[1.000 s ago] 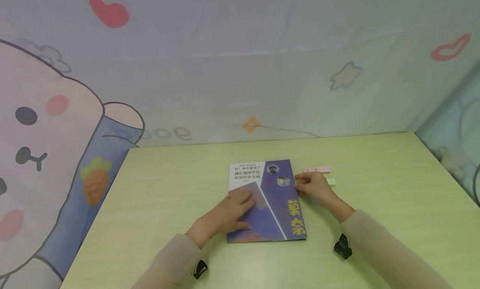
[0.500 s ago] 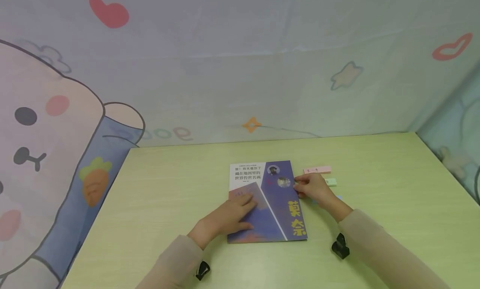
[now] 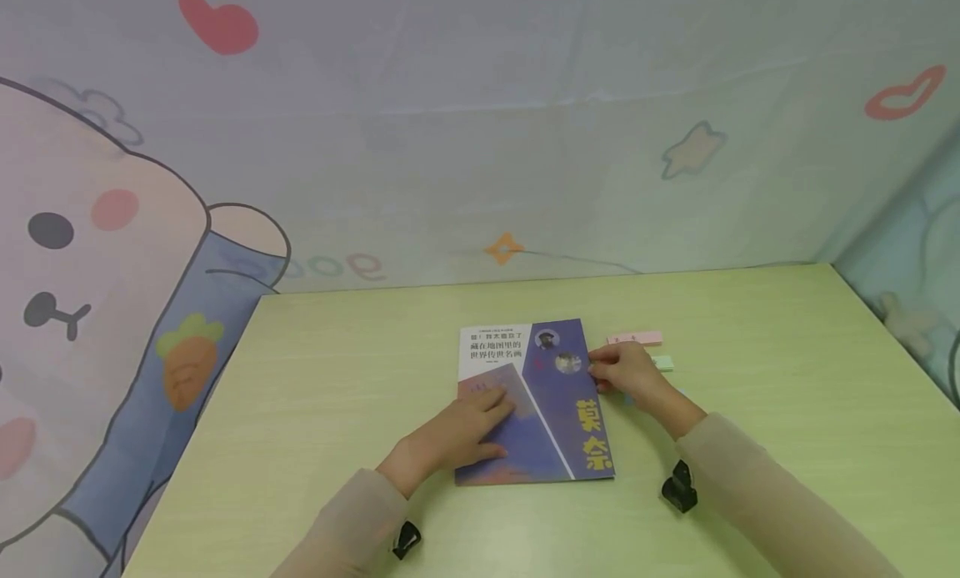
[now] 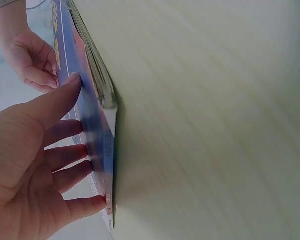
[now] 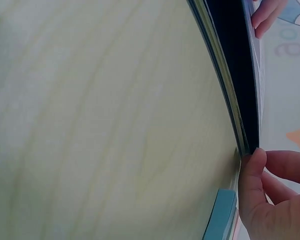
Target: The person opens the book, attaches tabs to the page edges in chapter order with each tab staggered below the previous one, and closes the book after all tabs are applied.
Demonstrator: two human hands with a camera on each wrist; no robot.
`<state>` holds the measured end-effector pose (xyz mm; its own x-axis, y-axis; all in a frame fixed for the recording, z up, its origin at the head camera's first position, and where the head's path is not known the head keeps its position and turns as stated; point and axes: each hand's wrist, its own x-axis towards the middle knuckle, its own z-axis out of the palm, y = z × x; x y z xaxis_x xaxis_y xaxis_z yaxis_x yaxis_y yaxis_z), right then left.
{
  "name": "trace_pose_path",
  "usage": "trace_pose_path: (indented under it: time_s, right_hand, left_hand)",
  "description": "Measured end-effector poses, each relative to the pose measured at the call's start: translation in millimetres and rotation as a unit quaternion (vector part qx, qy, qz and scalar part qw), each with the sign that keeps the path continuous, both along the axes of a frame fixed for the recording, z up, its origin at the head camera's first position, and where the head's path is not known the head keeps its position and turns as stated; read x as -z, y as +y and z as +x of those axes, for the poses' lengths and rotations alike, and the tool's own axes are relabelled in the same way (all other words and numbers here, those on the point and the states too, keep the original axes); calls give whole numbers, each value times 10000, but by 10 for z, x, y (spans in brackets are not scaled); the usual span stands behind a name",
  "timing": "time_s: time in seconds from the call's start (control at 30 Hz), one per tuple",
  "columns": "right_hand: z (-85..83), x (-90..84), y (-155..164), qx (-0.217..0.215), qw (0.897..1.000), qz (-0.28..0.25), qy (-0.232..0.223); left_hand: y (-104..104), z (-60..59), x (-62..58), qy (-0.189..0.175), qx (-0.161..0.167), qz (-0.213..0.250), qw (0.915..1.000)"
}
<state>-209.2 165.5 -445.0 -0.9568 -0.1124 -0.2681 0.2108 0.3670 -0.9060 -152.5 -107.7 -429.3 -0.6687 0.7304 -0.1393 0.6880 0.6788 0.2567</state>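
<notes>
Pressing flat on the lower left of the cover, the left hand [image 3: 450, 436] lies with fingers straight and spread on the book [image 3: 534, 403], apparently pinning it so it won't slide. Left wrist view confirms it: fingertips [image 4: 72, 82] rest on the cover near the spine edge, nothing curled round anything.

Book sits closed, mid-surface, cover up, spine on the left. Right hand [image 3: 626, 374] is at the book's right edge, about halfway up. Right wrist view shows the thumb [image 5: 252, 175] tucked against the page edges, with the cover and pages bowed up a little there, so this grip is pinching the open edge, likely to lift the cover while the other hand anchors it.

Just beyond the right hand, a pink sticky pad [image 3: 635, 338] and a pale green pad [image 3: 663, 363] lie on the yellow-green surface [image 3: 750, 328], close but apart from the book. A blue pad [image 5: 220, 215] sits just beside the thumb.
</notes>
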Motion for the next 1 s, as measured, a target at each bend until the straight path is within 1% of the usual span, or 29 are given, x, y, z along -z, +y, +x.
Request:
trace_pose_path:
  time_s: [0.17,0.33,0.5,0.7,1.0]
  right_hand:
    - [-11,-13,12,81,9999,-117,94]
    - [-17,3,19,147,9993,-352,0]
    - [-15,7,18,265,9973,-642,-223]
    - [-13,-23,15,369,9926,-1046,-504]
    - [6,-75,26,503,9801,-1654,-977]
  left_hand:
    - [3,0,8,-18,-39,-30,10000]
    - [1,2,8,-15,-34,-6,10000]
    - [4,4,11,-34,-58,-19,10000]
    - [5,1,30,-10,-92,-109,9999]
    - [15,14,42,93,-135,-79,9998]
